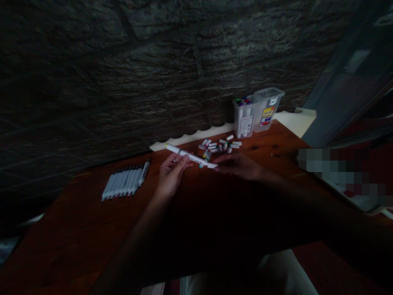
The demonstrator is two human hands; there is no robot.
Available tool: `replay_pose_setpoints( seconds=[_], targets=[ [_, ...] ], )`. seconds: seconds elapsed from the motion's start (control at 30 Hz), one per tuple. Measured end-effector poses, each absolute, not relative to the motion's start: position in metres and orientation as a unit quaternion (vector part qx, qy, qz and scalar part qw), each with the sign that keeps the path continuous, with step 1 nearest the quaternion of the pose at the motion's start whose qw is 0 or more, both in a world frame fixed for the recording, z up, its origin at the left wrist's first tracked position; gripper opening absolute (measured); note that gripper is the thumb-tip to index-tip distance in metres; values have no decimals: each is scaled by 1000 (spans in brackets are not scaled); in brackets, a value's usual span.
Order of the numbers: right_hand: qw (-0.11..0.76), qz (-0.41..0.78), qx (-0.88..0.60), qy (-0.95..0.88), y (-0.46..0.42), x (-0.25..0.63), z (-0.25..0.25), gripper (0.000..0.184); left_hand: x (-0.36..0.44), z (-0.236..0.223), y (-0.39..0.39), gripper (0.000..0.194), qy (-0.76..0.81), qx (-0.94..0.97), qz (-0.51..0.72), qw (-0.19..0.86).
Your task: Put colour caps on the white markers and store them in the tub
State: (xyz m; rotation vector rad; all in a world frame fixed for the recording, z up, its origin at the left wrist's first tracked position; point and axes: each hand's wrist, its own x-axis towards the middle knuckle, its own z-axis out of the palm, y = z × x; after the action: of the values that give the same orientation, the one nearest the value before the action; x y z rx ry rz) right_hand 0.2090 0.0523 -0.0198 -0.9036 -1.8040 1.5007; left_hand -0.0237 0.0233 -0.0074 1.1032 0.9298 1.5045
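My L hand grips marker, R hand pinches cap: capping or uncapping, too dim to tell; next needs straight alignment.

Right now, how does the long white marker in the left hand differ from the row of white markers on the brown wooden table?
The long white marker is held aslant in the left hand; the row of white markers lies on the table. The marker shows a yellow end; the row shows dark ends. Both have white barrels.
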Motion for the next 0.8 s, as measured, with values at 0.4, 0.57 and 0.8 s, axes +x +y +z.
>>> replay_pose_setpoints(
  seconds=[0.4, 0.57, 0.8],
  targets=[
    [335, 545, -331, -694, 51, 207, -23, 26, -22, -12, 21, 21, 415, 496, 599, 473],
    [349, 501, -318, -725, 50, 206, -25, 25, -22, -13, 19, 18, 437, 526, 579, 444],
    [342, 394, -311, -794, 47, 206, -22, 21, -19, -9, 16, 25, 436, 526, 572, 454]
  ],
)
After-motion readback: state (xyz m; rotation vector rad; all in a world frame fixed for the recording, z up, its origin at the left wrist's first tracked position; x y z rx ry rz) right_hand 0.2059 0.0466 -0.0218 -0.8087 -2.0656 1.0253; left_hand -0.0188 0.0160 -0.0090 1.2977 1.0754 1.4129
